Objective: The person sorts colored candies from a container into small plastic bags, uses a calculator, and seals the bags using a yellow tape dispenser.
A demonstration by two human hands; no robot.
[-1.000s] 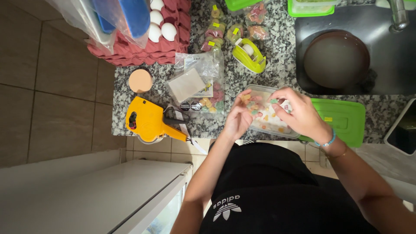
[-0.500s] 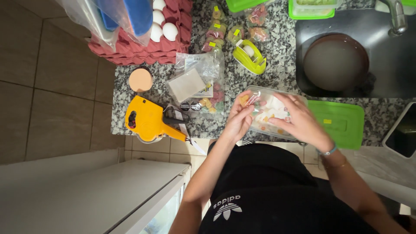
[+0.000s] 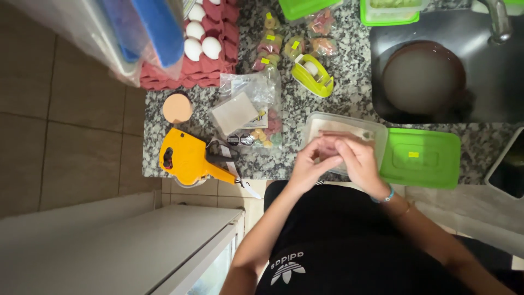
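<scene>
Nearest the camera, the person's two forearms rise from a black shirt toward the edge of a speckled granite counter [image 3: 349,114]. The left hand [image 3: 308,166] and the right hand [image 3: 357,161] meet over the near rim of a clear plastic container [image 3: 327,123], fingers curled inward and fingertips pressed together around something small and pinkish; what exactly they pinch is too hidden to tell. The right wrist wears a light blue bracelet [image 3: 387,195]. The container sits on the counter just in front of the person, and its green lid [image 3: 423,158] lies flat just beside it on the right, with a small yellow sticker on top. To the left along the counter edge lies a yellow price-label gun [image 3: 188,158], its handle pointing toward the hands. Just beyond it stands a small round peach-coloured disc [image 3: 177,107], and between that and the container lies a clear bag [image 3: 248,109] holding small colourful packets and a pale square. Farther back, a lime-green tape dispenser [image 3: 314,76] rests near several small wrapped sweets with yellow stickers [image 3: 270,49]. To the right, a dark sink [image 3: 491,82] holds a round brown pan [image 3: 423,76] filled with cloudy water. At the far left of the counter a red egg tray [image 3: 218,60] carries white eggs [image 3: 202,41], partly covered by blue items in clear plastic [image 3: 147,27]. More green-lidded containers [image 3: 390,11] line the far edge.
</scene>
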